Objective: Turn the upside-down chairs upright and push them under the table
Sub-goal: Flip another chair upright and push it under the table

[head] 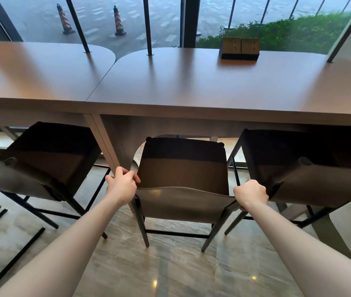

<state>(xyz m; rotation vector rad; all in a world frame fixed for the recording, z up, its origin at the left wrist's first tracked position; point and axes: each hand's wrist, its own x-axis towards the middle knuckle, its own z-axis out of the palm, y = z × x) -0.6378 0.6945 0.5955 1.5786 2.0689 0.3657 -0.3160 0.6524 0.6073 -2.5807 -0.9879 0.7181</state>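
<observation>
hands: left hand (122, 185) and right hand (250, 195) are wrapped round the middle chair (183, 179) backrest corners
risk: knuckles could get pinched against the neighbouring chair (311, 168) or the table (191, 86) leg

Glossy floor (170, 271) (daylit), windows (110, 18) ahead

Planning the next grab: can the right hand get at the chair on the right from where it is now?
Probably yes. The right hand grips the middle chair at its backrest corner, and the right chair stands right beside it with nothing between. It must let go first.
</observation>
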